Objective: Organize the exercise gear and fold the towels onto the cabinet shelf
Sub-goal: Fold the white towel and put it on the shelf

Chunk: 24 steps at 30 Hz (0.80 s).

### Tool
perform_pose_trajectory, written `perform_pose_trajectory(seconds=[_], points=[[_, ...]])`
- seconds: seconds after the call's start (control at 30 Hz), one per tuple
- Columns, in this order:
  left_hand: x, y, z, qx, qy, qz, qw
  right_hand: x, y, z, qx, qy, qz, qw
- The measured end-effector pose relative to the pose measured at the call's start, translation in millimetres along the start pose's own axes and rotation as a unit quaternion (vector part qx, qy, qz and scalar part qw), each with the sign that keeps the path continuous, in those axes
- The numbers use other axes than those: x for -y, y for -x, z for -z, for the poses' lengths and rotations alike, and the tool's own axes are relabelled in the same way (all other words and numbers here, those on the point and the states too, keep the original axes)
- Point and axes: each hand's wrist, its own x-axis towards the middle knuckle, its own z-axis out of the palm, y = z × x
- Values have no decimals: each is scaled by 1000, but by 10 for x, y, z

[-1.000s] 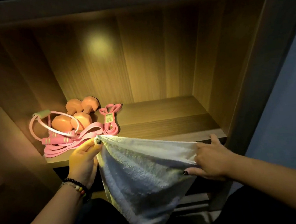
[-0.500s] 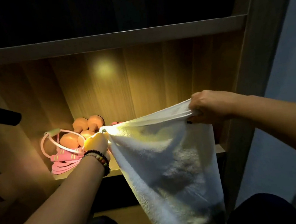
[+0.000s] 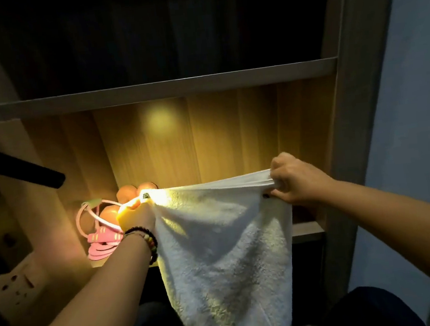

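Note:
A white towel (image 3: 226, 254) hangs stretched in front of the lit cabinet shelf (image 3: 307, 228). My left hand (image 3: 137, 214) pinches its upper left corner and my right hand (image 3: 294, 179) grips its upper right corner, slightly higher. The towel's lower part drops out of view at the bottom edge. On the left end of the shelf lie orange dumbbells (image 3: 127, 194), partly hidden by my left hand, with a pink skipping rope (image 3: 102, 234) and pink resistance bands (image 3: 100, 252) in front of them.
A dark upper compartment sits above the shelf board (image 3: 166, 87). A black rod (image 3: 26, 170) juts in from the left. A wall socket (image 3: 16, 286) is at lower left. The cabinet's right upright (image 3: 340, 149) meets a blue wall (image 3: 405, 142).
Both hands have raised the towel from below the shelf edge to in front of the shelf. The view has tilted upward, and the towel now hides the shelf's middle and the bands' right end.

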Motion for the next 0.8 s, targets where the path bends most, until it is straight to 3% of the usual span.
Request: perform_pose_trajectory(seconds=[0.07, 0.3, 0.5, 0.8], points=[[61, -43, 135, -22, 31, -34, 999, 65, -33, 56, -54, -1, -12, 998], [21, -216, 370, -36, 69, -44, 996, 302, -417, 94, -95, -65, -147, 982], [-91, -195, 611, -96, 72, -33, 992, 540, -714, 98, -146, -163, -186, 958], [-354, -158, 780, -28, 94, -94, 991, 570, -940, 297, -201, -129, -213, 947]])
